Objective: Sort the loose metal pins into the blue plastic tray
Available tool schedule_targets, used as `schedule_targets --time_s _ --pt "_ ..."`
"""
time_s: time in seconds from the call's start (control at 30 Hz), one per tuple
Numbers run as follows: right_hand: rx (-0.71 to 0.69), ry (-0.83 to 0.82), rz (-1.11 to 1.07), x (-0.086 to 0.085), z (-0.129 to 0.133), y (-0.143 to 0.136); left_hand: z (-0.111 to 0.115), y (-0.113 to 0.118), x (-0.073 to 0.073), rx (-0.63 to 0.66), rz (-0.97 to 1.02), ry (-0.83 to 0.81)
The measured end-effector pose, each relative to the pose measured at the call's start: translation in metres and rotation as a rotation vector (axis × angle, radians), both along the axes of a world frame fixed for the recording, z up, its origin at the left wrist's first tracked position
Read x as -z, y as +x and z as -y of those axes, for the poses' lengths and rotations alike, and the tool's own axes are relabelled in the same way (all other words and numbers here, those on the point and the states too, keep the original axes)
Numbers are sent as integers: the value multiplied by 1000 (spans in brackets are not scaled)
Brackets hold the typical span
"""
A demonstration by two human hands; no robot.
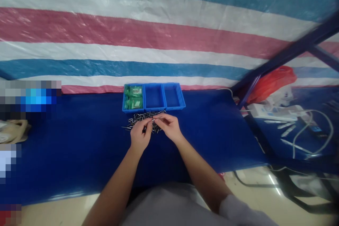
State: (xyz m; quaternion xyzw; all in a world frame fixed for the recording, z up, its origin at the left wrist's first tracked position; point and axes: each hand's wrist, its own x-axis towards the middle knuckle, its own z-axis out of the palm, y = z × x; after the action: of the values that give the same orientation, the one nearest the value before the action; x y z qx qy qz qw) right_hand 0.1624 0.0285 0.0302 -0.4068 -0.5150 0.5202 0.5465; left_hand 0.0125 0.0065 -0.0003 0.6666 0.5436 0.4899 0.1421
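My left hand (140, 134) and my right hand (170, 125) meet at the fingertips over a pile of small, slender metal pieces (137, 117), dark and silver. Thumb and fingers are pinched together on both hands. Between them shows a small silvery piece (153, 121), too small to name and partly covered by the fingers. Much of the pile is hidden beneath my hands. Just behind it stand three joined blue bins: the left bin (123, 104) holds green packets (136, 103), while nothing shows inside the middle bin (155, 108) or the right bin (175, 107).
A blue cover spreads over the table (212, 130). Behind it hangs a striped plastic sheet (159, 39). At right are a dark metal frame (280, 54), a red bag (272, 81), a white power strip (272, 112) and looped cable. A beige bag (21, 130) sits far left.
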Motion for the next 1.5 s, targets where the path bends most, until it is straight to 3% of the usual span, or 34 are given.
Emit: schedule_targets --time_s 0.2,0.53,0.77,1.07,1.37,1.5 --pt "-5 -38 -20 7 1 -1 1 0 -2 6 28 -5" --pt "-24 72 243 3 2 4 1 -1 0 56 17 -30" --pt "-95 15 203 -1 3 1 1 -2 0 22 9 -34" --pt "-44 -60 148 9 0 1 1 0 1 76 -30 -20" --pt "-4 42 176 4 3 -2 1 -1 -2 -77 -12 -17" --pt "10 118 253 0 4 -1 2 -1 -3 -87 -9 -30"
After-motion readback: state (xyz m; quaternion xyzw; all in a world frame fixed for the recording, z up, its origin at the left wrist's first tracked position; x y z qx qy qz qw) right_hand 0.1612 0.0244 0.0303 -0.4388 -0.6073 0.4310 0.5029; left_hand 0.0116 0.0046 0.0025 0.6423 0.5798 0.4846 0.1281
